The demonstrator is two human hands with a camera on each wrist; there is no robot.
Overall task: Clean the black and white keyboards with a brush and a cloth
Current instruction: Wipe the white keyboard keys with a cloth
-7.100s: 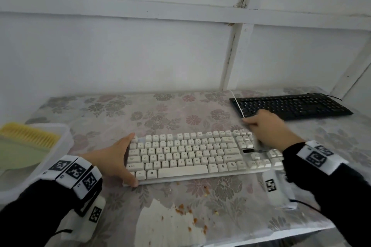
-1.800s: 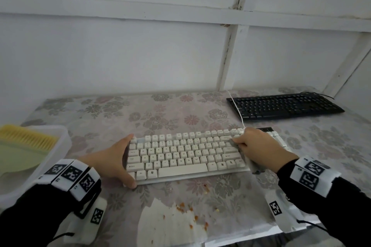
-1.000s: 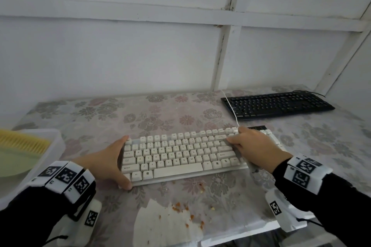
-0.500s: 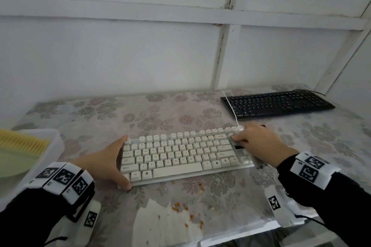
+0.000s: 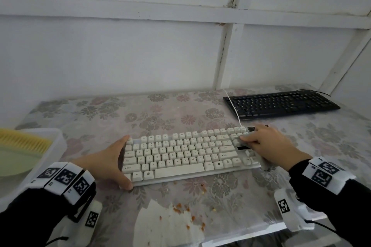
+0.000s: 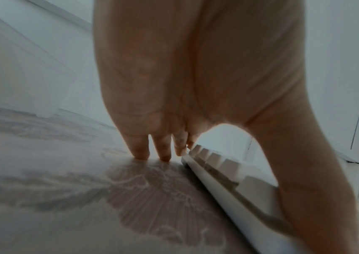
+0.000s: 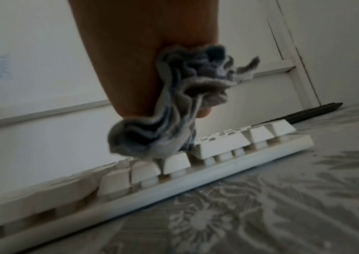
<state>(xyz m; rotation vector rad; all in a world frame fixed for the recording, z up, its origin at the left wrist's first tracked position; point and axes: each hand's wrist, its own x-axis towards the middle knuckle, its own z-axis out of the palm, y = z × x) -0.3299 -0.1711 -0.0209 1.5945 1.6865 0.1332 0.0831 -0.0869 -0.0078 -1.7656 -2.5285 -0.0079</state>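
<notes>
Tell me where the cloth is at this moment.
In the right wrist view the grey cloth is bunched in the right hand, touching the keys at the right end of the white keyboard, in front of the black keyboard.

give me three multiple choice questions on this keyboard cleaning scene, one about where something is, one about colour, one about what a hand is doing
1. Where does the black keyboard lie?
A. far right of the table, behind the white keyboard
B. in the plastic tub
C. under the left hand

2. What colour are the brush bristles in the tub?
A. red
B. yellow
C. black

3. What is the right hand doing?
A. resting flat on the table
B. lifting the black keyboard
C. pressing a bunched grey cloth on the white keyboard

Answers:
1. A, it sits near the wall at the right, with the white keyboard's cable across it.
2. B, the head view shows yellow bristles.
3. C, the right wrist view shows the cloth gripped against the keys.
</notes>
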